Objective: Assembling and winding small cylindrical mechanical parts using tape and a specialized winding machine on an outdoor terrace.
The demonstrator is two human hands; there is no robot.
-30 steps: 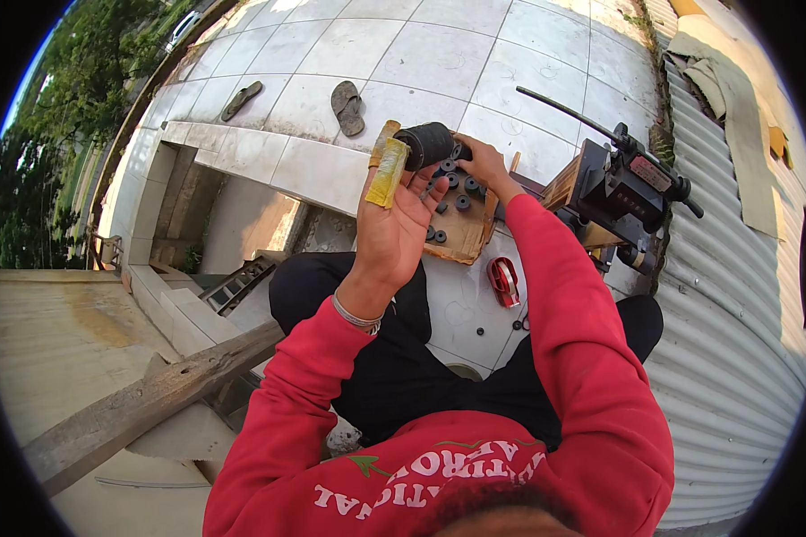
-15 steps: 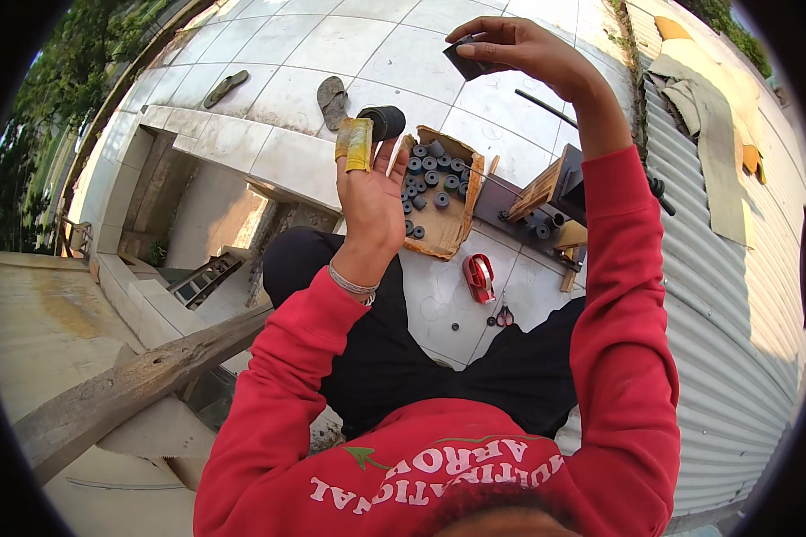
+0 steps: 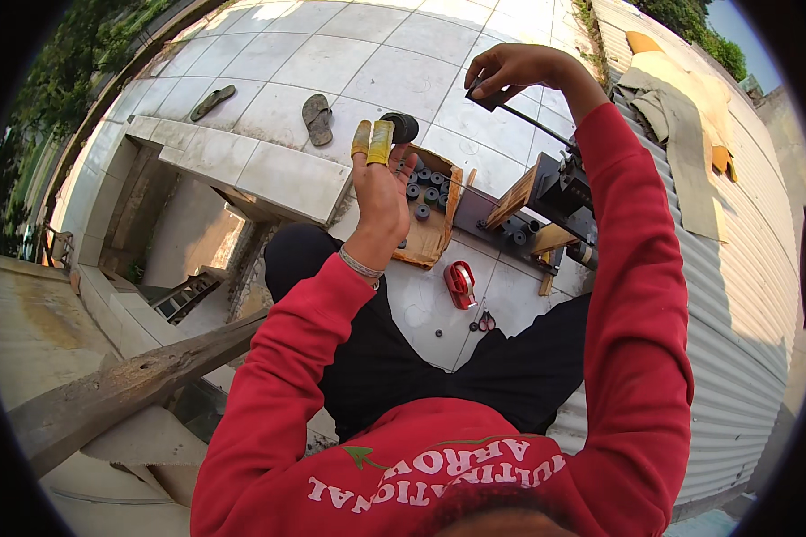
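While a box (image 3: 435, 237) holds spools (image 3: 422, 212), left fingers (image 3: 407, 167) grip a roll (image 3: 405, 127), right fingers (image 3: 493, 83) sheeting (image 3: 484, 100).

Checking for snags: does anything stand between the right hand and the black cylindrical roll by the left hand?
Nothing visible. The right hand pinches a flat black piece; between it and the black cylindrical roll at the left hand, only pale floor tiles show behind.

So it's all on a pale tiled floor (image 3: 394, 76): two sandals (image 3: 317, 119) out toward the left edge, cardboard box (image 3: 454, 210) just off the inside corner, then red tape dispenser (image 3: 460, 285), scissors (image 3: 486, 322), small dark bits (image 3: 439, 333). Dark machine (image 3: 564, 192) sits toward the right edge.
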